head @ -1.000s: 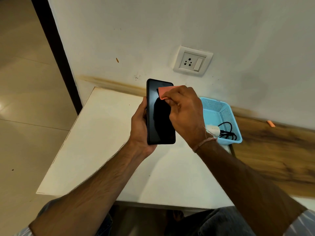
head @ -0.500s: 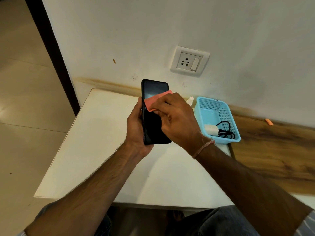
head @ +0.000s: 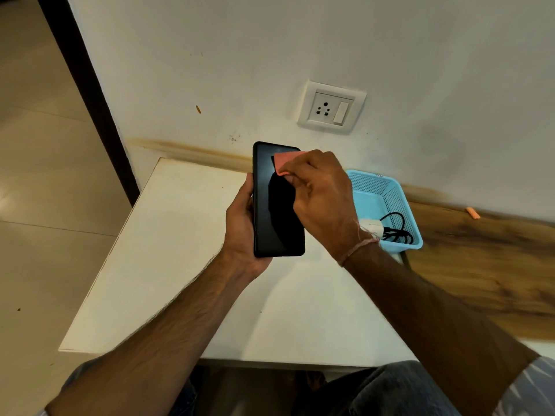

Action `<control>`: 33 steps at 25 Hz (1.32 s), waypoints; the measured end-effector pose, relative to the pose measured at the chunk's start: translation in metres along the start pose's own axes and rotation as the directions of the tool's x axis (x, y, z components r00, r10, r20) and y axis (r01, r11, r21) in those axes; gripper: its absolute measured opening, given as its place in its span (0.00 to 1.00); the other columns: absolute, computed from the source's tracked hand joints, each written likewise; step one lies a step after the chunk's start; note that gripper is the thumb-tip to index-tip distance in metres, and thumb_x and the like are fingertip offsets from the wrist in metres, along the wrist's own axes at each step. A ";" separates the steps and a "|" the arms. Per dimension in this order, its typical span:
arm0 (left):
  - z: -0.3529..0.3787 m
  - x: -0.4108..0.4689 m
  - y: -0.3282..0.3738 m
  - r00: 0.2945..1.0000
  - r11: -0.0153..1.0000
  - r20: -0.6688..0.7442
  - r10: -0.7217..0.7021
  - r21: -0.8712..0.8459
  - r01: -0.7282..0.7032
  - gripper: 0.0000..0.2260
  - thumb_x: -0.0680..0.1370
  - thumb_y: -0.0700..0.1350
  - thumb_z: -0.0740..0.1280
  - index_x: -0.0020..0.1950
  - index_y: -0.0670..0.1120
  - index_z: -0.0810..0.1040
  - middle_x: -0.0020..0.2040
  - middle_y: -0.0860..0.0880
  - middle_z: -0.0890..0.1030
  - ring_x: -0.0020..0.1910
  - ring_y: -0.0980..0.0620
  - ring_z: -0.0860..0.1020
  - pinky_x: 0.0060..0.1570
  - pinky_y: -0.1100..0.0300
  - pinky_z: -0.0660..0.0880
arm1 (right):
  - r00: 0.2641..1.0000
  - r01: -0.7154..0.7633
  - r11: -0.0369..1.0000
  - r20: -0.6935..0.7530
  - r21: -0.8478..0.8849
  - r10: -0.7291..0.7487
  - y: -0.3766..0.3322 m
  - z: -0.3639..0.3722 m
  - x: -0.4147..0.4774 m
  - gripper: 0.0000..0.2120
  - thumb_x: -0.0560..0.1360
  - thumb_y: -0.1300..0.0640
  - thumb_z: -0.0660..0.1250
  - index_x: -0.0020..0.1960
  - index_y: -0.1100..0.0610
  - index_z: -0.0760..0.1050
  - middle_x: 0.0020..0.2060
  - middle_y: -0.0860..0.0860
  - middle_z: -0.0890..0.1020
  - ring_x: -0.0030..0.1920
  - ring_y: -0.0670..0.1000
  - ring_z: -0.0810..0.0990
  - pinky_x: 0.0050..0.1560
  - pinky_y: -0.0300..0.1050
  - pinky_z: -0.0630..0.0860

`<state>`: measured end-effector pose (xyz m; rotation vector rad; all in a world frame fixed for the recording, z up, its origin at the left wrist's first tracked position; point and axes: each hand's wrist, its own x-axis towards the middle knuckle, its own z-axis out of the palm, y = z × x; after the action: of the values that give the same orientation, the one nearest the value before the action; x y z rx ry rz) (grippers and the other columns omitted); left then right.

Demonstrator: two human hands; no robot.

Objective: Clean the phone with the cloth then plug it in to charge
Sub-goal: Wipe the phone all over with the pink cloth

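Observation:
My left hand (head: 240, 226) grips a black phone (head: 271, 211) upright above the white table (head: 168, 265), screen facing me. My right hand (head: 321, 199) pinches a small pink cloth (head: 285, 162) and presses it against the upper right part of the screen. A white charger plug (head: 372, 227) with a black cable (head: 396, 229) lies in a light blue basket (head: 375, 187) just right of my hands. On the wall above the phone is a white socket (head: 330, 108) with a switch.
The table stands against the white wall. A dark door frame (head: 90, 97) runs down the left, with tiled floor beyond it. Wooden flooring (head: 486, 265) lies to the right, with a small orange piece (head: 473, 212) on it. My knees show below the table's front edge.
The cloth slid from the left side of the screen to the upper right with my right hand. The phone stays upright in my left hand.

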<state>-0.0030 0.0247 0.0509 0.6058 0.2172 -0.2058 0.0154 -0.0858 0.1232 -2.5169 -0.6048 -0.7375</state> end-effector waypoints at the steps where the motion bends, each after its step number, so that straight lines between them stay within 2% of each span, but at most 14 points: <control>1: 0.000 0.000 0.000 1.000 1.000 0.003 -0.005 0.001 0.005 0.23 0.82 0.60 0.60 0.63 0.44 0.81 0.47 0.45 0.85 0.43 0.46 0.84 0.40 0.54 0.82 | 1.000 0.029 1.000 0.009 -0.013 -0.029 -0.003 0.002 -0.003 0.07 0.72 0.68 0.70 0.49 0.63 0.82 0.45 0.58 0.81 0.48 0.58 0.77 0.49 0.39 0.68; 4: 0.000 -0.001 0.000 0.998 0.999 0.046 -0.035 0.004 0.035 0.22 0.82 0.60 0.59 0.61 0.45 0.83 0.50 0.43 0.86 0.46 0.45 0.85 0.43 0.53 0.83 | 0.982 0.182 0.982 0.067 -0.042 -0.179 -0.003 0.004 -0.017 0.07 0.71 0.68 0.69 0.48 0.63 0.82 0.44 0.56 0.81 0.47 0.57 0.77 0.46 0.42 0.71; 8: 0.004 -0.001 -0.010 0.990 0.993 0.097 -0.101 0.072 0.094 0.22 0.82 0.62 0.59 0.64 0.48 0.82 0.53 0.45 0.86 0.49 0.46 0.85 0.46 0.53 0.82 | 0.994 -0.038 0.997 -0.109 -0.074 0.030 0.012 -0.008 -0.014 0.06 0.72 0.67 0.69 0.48 0.62 0.83 0.43 0.55 0.81 0.47 0.57 0.77 0.46 0.39 0.69; 12: 0.002 0.001 -0.017 0.979 0.986 0.137 -0.154 0.078 0.144 0.25 0.81 0.64 0.57 0.62 0.49 0.84 0.57 0.43 0.85 0.54 0.43 0.85 0.48 0.49 0.82 | 0.994 0.104 0.990 -0.022 -0.097 -0.107 0.005 -0.006 -0.040 0.08 0.74 0.62 0.65 0.48 0.62 0.82 0.42 0.56 0.81 0.45 0.57 0.77 0.45 0.47 0.75; 13: 0.002 0.002 -0.018 0.977 0.986 0.142 -0.157 0.078 0.147 0.25 0.81 0.65 0.57 0.63 0.49 0.84 0.58 0.43 0.85 0.55 0.43 0.84 0.49 0.48 0.82 | 0.995 0.089 0.991 -0.032 -0.104 -0.093 0.009 -0.008 -0.036 0.07 0.73 0.63 0.66 0.48 0.61 0.83 0.42 0.56 0.81 0.44 0.58 0.77 0.45 0.48 0.75; 16: 0.002 0.002 -0.019 0.974 0.987 0.165 -0.156 0.067 0.147 0.24 0.81 0.64 0.57 0.63 0.50 0.84 0.58 0.45 0.85 0.55 0.44 0.84 0.50 0.48 0.82 | 0.989 -0.084 0.993 -0.130 -0.079 0.073 0.016 -0.012 -0.027 0.06 0.72 0.66 0.70 0.48 0.61 0.83 0.41 0.56 0.80 0.44 0.58 0.76 0.43 0.51 0.76; 20: -0.002 0.003 -0.019 0.972 0.986 0.170 -0.163 0.071 0.153 0.25 0.81 0.65 0.57 0.66 0.50 0.82 0.60 0.43 0.84 0.57 0.42 0.84 0.50 0.46 0.81 | 0.997 0.083 0.988 0.017 -0.129 -0.081 0.007 -0.004 -0.041 0.08 0.68 0.64 0.74 0.48 0.62 0.82 0.40 0.58 0.80 0.43 0.60 0.78 0.44 0.52 0.78; 23: -0.002 0.005 -0.020 0.976 0.989 0.162 -0.143 0.059 0.135 0.24 0.81 0.64 0.59 0.66 0.50 0.82 0.60 0.45 0.84 0.57 0.43 0.84 0.54 0.46 0.81 | 0.995 -0.052 0.992 -0.092 -0.115 0.042 0.019 -0.012 -0.026 0.06 0.70 0.64 0.72 0.47 0.62 0.83 0.39 0.58 0.79 0.43 0.59 0.76 0.43 0.51 0.76; 24: -0.002 0.004 -0.020 0.978 0.990 0.156 -0.138 0.056 0.130 0.23 0.81 0.63 0.59 0.65 0.51 0.82 0.59 0.45 0.84 0.56 0.43 0.84 0.53 0.46 0.81 | 0.995 -0.055 0.993 -0.086 -0.106 0.046 0.018 -0.012 -0.025 0.06 0.70 0.65 0.72 0.47 0.62 0.83 0.39 0.58 0.79 0.43 0.59 0.77 0.43 0.51 0.76; 27: -0.003 0.005 -0.019 0.979 0.989 0.146 -0.143 0.056 0.136 0.23 0.81 0.63 0.59 0.66 0.50 0.81 0.60 0.44 0.84 0.57 0.42 0.83 0.53 0.44 0.81 | 0.989 0.135 0.985 0.069 -0.108 -0.128 0.012 -0.008 -0.031 0.09 0.69 0.66 0.73 0.48 0.62 0.82 0.42 0.59 0.81 0.45 0.60 0.78 0.45 0.51 0.77; 28: -0.003 0.005 -0.019 0.980 0.990 0.144 -0.138 0.055 0.131 0.23 0.81 0.63 0.59 0.66 0.50 0.81 0.61 0.44 0.84 0.58 0.43 0.83 0.54 0.45 0.81 | 0.991 0.124 0.986 0.070 -0.109 -0.117 0.014 -0.008 -0.028 0.09 0.68 0.66 0.73 0.48 0.62 0.83 0.42 0.59 0.80 0.45 0.61 0.78 0.45 0.52 0.77; 31: -0.002 0.005 -0.020 0.982 0.992 0.147 -0.123 0.034 0.119 0.22 0.82 0.61 0.60 0.65 0.49 0.82 0.58 0.45 0.85 0.55 0.45 0.84 0.54 0.49 0.81 | 0.997 -0.062 0.995 -0.043 -0.081 0.058 0.019 -0.011 -0.013 0.09 0.68 0.68 0.73 0.48 0.63 0.83 0.40 0.59 0.80 0.43 0.60 0.77 0.42 0.52 0.77; 33: -0.003 0.005 -0.019 0.979 0.991 0.155 -0.134 0.032 0.131 0.22 0.82 0.62 0.60 0.67 0.49 0.81 0.60 0.44 0.84 0.58 0.43 0.83 0.56 0.46 0.80 | 0.998 0.058 0.995 0.038 -0.076 -0.055 0.009 -0.005 -0.020 0.09 0.68 0.67 0.72 0.48 0.63 0.82 0.41 0.59 0.80 0.44 0.60 0.77 0.42 0.50 0.77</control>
<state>-0.0036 0.0107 0.0365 0.5938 0.1027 -0.3837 0.0033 -0.1017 0.1129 -2.5982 -0.6743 -0.7507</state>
